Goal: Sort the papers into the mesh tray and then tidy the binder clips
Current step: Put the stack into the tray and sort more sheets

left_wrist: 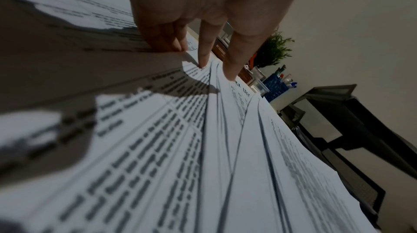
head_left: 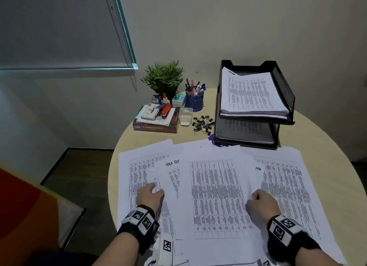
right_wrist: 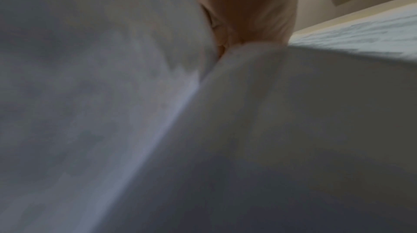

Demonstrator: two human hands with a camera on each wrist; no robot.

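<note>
Head view: my left hand (head_left: 150, 196) and right hand (head_left: 261, 204) each pinch a sheet of printed white papers (head_left: 216, 196) at the near edge of the beige tabletop (head_left: 321, 134). Near its far edge sit the black mesh tray (head_left: 284, 91) and black binder clips (head_left: 203, 124).

Printed papers (head_left: 216, 188) fanned, mesh tray (head_left: 283, 87) stacked, clips (head_left: 203, 124) heaped

Two hands (head_left: 150, 196) (head_left: 260, 204), one mesh tray (head_left: 283, 87), one potted plant (head_left: 162, 77).
</note>
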